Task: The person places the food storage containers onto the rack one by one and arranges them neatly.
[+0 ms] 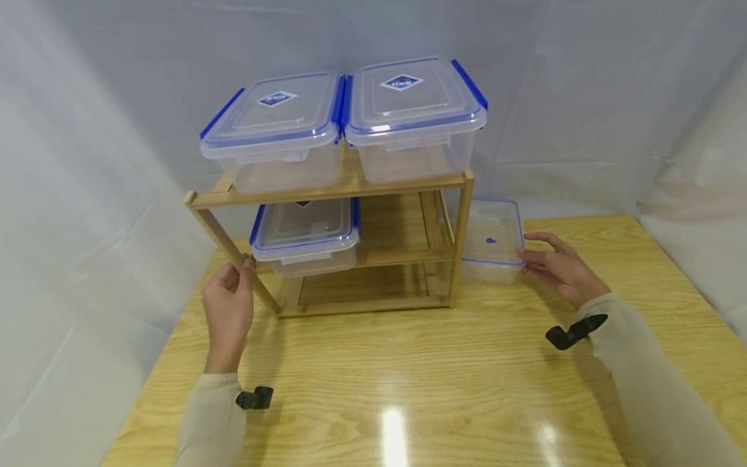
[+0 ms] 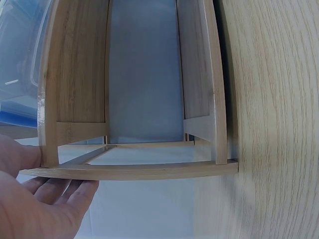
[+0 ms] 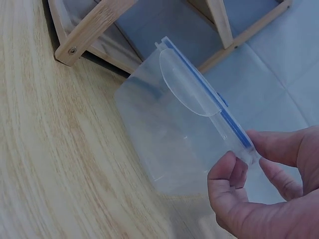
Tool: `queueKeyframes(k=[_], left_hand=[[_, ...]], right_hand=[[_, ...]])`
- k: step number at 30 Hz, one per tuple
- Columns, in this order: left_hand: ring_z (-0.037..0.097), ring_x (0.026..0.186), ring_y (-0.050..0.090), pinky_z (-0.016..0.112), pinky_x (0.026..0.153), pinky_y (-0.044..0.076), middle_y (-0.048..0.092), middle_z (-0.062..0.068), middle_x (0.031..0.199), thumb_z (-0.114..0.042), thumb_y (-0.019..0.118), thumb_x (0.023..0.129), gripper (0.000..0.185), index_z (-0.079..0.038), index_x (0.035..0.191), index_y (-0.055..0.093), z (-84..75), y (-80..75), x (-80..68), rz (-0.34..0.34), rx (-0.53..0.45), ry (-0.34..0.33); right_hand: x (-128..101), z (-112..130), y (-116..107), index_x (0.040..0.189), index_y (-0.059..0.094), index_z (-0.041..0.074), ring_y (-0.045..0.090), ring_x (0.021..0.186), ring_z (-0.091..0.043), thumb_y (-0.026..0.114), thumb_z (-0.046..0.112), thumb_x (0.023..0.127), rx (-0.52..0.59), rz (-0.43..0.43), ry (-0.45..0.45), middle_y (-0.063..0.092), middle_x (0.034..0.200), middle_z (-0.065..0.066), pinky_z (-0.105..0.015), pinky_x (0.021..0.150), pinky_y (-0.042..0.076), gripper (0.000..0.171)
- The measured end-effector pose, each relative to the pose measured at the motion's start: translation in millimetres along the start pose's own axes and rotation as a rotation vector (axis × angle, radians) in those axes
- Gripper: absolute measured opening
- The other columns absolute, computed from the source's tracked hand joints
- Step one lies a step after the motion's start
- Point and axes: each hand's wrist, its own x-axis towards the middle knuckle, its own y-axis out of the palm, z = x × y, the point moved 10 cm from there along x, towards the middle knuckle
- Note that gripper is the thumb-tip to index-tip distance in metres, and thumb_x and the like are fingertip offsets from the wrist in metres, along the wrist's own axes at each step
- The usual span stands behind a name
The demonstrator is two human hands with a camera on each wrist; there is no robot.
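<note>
A bamboo rack (image 1: 327, 194) with two shelves stands on the wooden table (image 1: 408, 363). Two clear boxes with blue-clipped lids sit on its top shelf, one at the left (image 1: 274, 130) and one at the right (image 1: 411, 110). A third lidded box (image 1: 306, 233) lies on the left of the middle shelf. My left hand (image 1: 236, 279) grips the rack's slanted front-left leg; in the left wrist view the thumb and fingers of my left hand (image 2: 40, 189) lie on either side of a rail (image 2: 134, 172). My right hand (image 1: 533, 256) pinches the near corner of a fourth clear box (image 1: 490, 240) on the table beside the rack's right leg.
White sheeting hangs behind and to both sides of the table. The right half of the middle shelf (image 1: 397, 227) and the bottom level (image 1: 362, 285) hold nothing. In the right wrist view the box (image 3: 169, 134) lies close to the rack's foot (image 3: 89, 32).
</note>
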Motion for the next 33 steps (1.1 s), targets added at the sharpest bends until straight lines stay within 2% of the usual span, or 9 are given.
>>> queueKeyframes(k=[7, 13, 20, 24, 31, 33], left_hand=[[0.020, 0.110, 0.061, 0.033, 0.093, 0.050, 0.065, 0.009, 0.117, -0.039, 0.051, 0.097, 0.043, -0.007, 0.121, 0.064, -0.8, -0.5, -0.5, 0.002, -0.007, 0.009], [0.020, 0.109, 0.061, 0.033, 0.093, 0.050, 0.065, 0.010, 0.117, -0.039, 0.051, 0.097, 0.042, -0.006, 0.121, 0.064, -0.3, -0.6, -0.7, 0.002, -0.004, 0.004], [0.021, 0.109, 0.061, 0.033, 0.093, 0.051, 0.065, 0.010, 0.118, -0.038, 0.053, 0.096, 0.041, -0.008, 0.123, 0.063, 0.9, -0.4, 0.6, 0.001, -0.014, 0.007], [0.021, 0.109, 0.062, 0.032, 0.092, 0.051, 0.065, 0.010, 0.118, -0.038, 0.052, 0.097, 0.042, -0.007, 0.122, 0.063, 1.0, 0.3, 1.3, -0.003, -0.001, 0.010], [0.021, 0.109, 0.062, 0.031, 0.092, 0.051, 0.065, 0.011, 0.118, -0.037, 0.052, 0.097, 0.041, -0.006, 0.121, 0.063, 1.1, 0.3, 1.7, -0.009, -0.007, 0.017], [0.022, 0.110, 0.061, 0.031, 0.092, 0.051, 0.065, 0.011, 0.118, -0.037, 0.052, 0.097, 0.042, -0.006, 0.123, 0.063, 1.2, 0.1, 1.7, -0.009, -0.010, 0.011]], right_hand=[[-0.8, -1.1, 5.3, 0.140, 0.029, 0.018, 0.063, 0.079, -0.017, 0.060, 0.008, 0.093, 0.076, 0.063, -0.024, 0.064, 0.102, -0.006, -0.029, 0.074, 0.056, 0.056], [-6.2, -0.1, 9.5, 0.138, 0.033, 0.020, 0.063, 0.078, -0.018, 0.058, 0.007, 0.094, 0.132, 0.099, -0.032, 0.064, 0.093, -0.006, -0.028, 0.070, 0.056, 0.052], [-18.5, 2.6, 6.2, 0.143, 0.029, 0.020, 0.062, 0.085, -0.017, 0.059, 0.002, 0.093, 0.209, 0.095, -0.047, 0.058, 0.103, -0.008, -0.029, 0.083, 0.055, 0.061], [-29.3, 5.7, 1.9, 0.143, 0.030, 0.019, 0.061, 0.086, -0.018, 0.059, 0.001, 0.093, 0.217, 0.103, -0.077, 0.057, 0.100, -0.008, -0.029, 0.084, 0.054, 0.061], [-54.9, 11.7, -1.0, 0.142, 0.033, 0.018, 0.061, 0.091, -0.016, 0.054, 0.001, 0.095, 0.213, 0.134, -0.138, 0.048, 0.114, -0.009, -0.027, 0.086, 0.053, 0.054], [-62.6, 12.7, -1.2, 0.141, 0.033, 0.017, 0.060, 0.090, -0.017, 0.052, -0.001, 0.096, 0.226, 0.152, -0.157, 0.050, 0.112, -0.010, -0.028, 0.085, 0.054, 0.053]])
